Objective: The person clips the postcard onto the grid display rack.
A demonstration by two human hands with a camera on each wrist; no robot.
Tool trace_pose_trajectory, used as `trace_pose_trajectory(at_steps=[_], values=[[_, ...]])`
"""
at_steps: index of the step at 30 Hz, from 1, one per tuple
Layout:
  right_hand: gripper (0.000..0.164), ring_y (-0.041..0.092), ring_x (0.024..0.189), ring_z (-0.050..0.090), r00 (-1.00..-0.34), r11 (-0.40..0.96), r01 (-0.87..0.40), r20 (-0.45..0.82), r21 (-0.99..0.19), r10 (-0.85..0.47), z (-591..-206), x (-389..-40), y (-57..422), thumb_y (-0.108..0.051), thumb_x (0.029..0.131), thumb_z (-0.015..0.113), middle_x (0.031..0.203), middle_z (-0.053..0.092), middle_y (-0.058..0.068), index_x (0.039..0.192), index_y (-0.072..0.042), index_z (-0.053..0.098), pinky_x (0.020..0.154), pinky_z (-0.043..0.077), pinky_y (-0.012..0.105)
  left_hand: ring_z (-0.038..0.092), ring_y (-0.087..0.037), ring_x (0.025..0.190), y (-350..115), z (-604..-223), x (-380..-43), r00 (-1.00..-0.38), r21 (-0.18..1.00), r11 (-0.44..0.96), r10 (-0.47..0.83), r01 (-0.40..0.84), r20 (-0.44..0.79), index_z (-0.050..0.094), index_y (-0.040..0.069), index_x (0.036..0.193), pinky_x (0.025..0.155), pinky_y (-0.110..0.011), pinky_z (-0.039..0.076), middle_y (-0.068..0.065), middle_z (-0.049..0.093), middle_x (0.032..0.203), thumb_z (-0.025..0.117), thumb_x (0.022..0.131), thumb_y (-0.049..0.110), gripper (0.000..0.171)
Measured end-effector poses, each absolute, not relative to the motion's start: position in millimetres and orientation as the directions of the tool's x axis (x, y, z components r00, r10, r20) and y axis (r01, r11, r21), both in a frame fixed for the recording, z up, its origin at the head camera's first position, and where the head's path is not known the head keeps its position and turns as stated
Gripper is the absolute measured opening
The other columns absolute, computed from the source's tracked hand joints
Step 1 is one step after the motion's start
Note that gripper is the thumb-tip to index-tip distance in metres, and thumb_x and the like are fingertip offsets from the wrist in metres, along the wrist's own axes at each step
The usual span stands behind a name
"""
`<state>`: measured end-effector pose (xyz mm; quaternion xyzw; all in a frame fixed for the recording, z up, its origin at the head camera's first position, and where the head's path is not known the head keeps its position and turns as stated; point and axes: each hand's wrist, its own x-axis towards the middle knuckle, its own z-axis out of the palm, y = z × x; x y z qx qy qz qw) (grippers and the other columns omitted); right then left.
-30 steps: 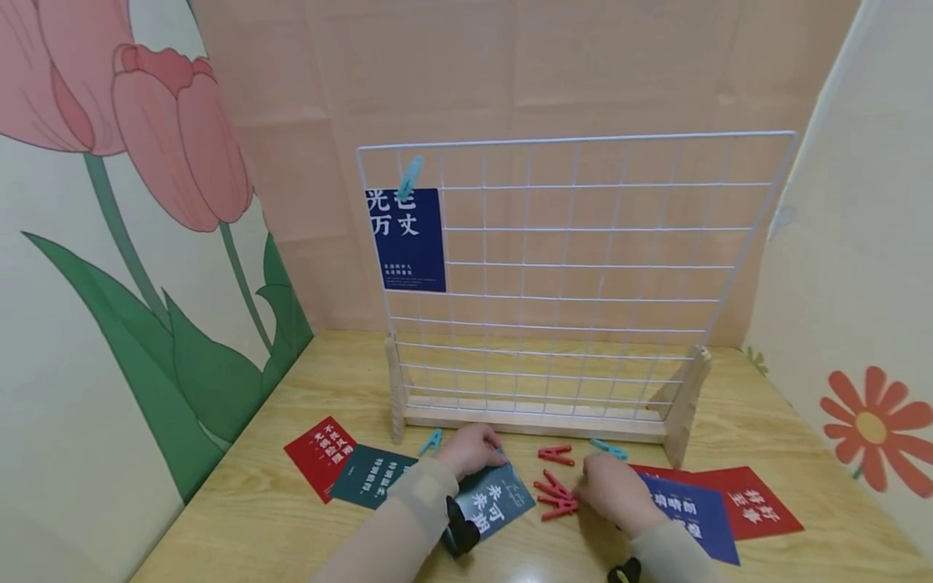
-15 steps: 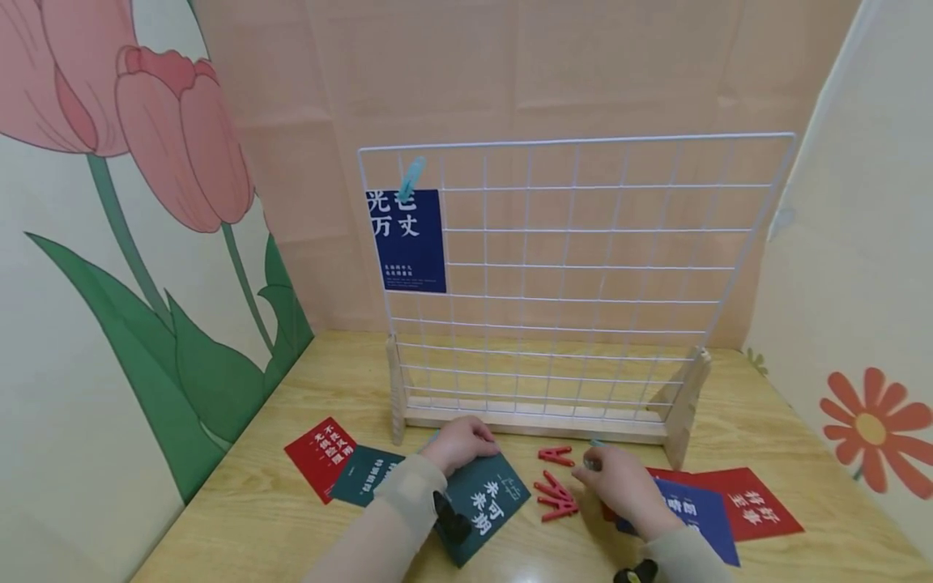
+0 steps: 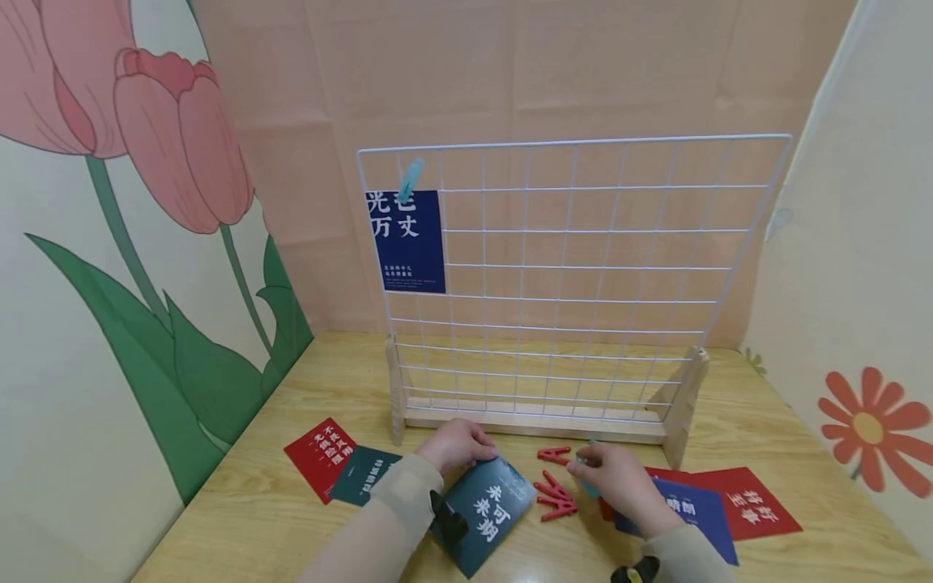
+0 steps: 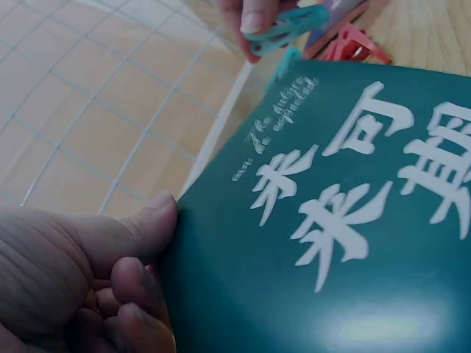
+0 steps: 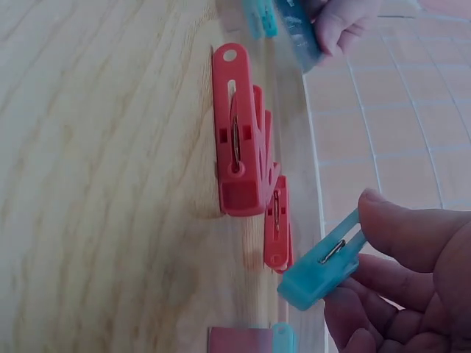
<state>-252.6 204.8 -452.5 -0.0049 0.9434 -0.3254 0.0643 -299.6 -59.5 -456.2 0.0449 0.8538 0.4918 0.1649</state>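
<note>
Pinched by the left hand [image 3: 455,445], a green card [image 3: 484,514] in front of a wire rack [image 3: 576,142], a blue clothespin [image 5: 305,281] gripped by the right hand [image 3: 623,484], red clothespins [image 5: 245,195] between them on the table [image 3: 342,380], a navy card [image 3: 411,251] clipped to the rack.

Spreads out as a table [image 3: 291,389], pale and wood-grained. Bears, toward the left edge, a red card [image 3: 317,461] overlapped by a green card [image 3: 362,476]. Supports a wooden stand [image 3: 539,423] short of the far edge. Holds red clips [image 3: 558,506] between left and right edges. Carries, toward the right edge, red cards [image 3: 768,510] beneath a blue card [image 3: 701,522], a light blue clip [image 5: 283,338] just beside.
</note>
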Motion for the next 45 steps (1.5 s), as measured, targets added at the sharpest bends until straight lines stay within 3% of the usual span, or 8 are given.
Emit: trace_pose_trajectory(at_steps=[9, 21, 34, 41, 45], values=[[0.048, 0.029, 0.097, 0.062, -0.990, 0.764, 0.079, -0.137, -0.640, -0.012, -451, -253, 203, -0.040, 0.090, 0.065, 0.105, 0.067, 0.012, 0.114, 0.001, 0.065, 0.082, 0.049, 0.051, 0.050, -0.013, 0.057, -57, -456, -297, -0.938, 0.849, 0.517, 0.227, -0.113, -0.263, 0.068, 0.009, 0.080, 0.053, -0.023, 0.042, -0.003, 0.061, 0.074, 0.074, 0.085, 0.014, 0.009], [0.050, 0.018, 0.076, 0.060, -0.975, 0.657, 0.174, -0.220, -0.733, 0.013, -454, -255, 203, -0.039, 0.091, 0.064, 0.097, 0.065, 0.006, 0.119, 0.001, 0.060, 0.071, 0.052, 0.039, 0.053, -0.012, 0.052, -62, -458, -299, -0.923, 0.867, 0.478, 0.251, -0.142, -0.290, 0.068, 0.007, 0.083, 0.049, -0.022, 0.042, -0.006, 0.064, 0.072, 0.070, 0.088, 0.013, 0.008], [0.050, 0.020, 0.079, 0.058, -0.974, 0.647, 0.184, -0.224, -0.740, 0.022, -454, -254, 203, -0.044, 0.090, 0.064, 0.091, 0.064, 0.005, 0.119, -0.003, 0.062, 0.071, 0.049, 0.038, 0.054, -0.018, 0.063, -71, -455, -302, -0.918, 0.873, 0.470, 0.277, -0.128, -0.284, 0.069, 0.011, 0.087, 0.060, -0.030, 0.043, -0.003, 0.059, 0.072, 0.071, 0.088, 0.018, 0.007], [0.059, 0.020, 0.086, 0.065, -0.970, 0.609, 0.206, -0.242, -0.766, 0.024, -455, -256, 203, -0.046, 0.089, 0.065, 0.106, 0.067, 0.010, 0.125, 0.001, 0.058, 0.082, 0.051, 0.048, 0.056, -0.019, 0.066, -77, -451, -302, -0.922, 0.888, 0.449, 0.290, -0.104, -0.255, 0.070, 0.011, 0.088, 0.062, -0.029, 0.049, -0.006, 0.063, 0.077, 0.068, 0.090, 0.017, 0.007], [0.059, 0.018, 0.083, 0.064, -0.970, 0.599, 0.211, -0.242, -0.773, 0.031, -453, -256, 202, -0.046, 0.089, 0.065, 0.103, 0.067, 0.008, 0.124, 0.000, 0.059, 0.079, 0.051, 0.044, 0.058, -0.019, 0.066, -81, -447, -299, -0.920, 0.891, 0.444, 0.306, -0.091, -0.246, 0.070, 0.011, 0.089, 0.062, -0.029, 0.049, -0.006, 0.063, 0.077, 0.067, 0.090, 0.019, 0.008]])
